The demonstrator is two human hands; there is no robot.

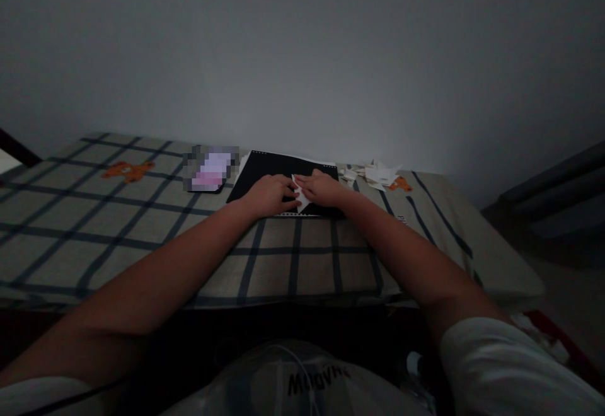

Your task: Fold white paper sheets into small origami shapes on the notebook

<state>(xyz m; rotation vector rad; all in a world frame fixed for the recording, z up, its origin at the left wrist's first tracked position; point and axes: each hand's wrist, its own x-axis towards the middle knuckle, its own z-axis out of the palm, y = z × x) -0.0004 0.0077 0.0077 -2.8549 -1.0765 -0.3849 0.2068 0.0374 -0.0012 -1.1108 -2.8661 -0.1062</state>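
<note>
A small piece of folded white paper (pixel 303 203) lies on a black board or folder (pixel 265 165) with white marks along its edges. My left hand (pixel 270 195) grips the paper's left edge between thumb and fingers. From the other side my right hand (pixel 323 188) holds the paper, its fingers pressed down on the top and covering much of it. Both hands rest low over the black surface, close together.
A checked cloth (pixel 142 214) covers the table, which stands against a grey wall (pixel 302 57). Left of the black board lies a phone (pixel 210 173) with a lit screen, partly blurred. Several white paper pieces (pixel 378 175) are heaped to its right.
</note>
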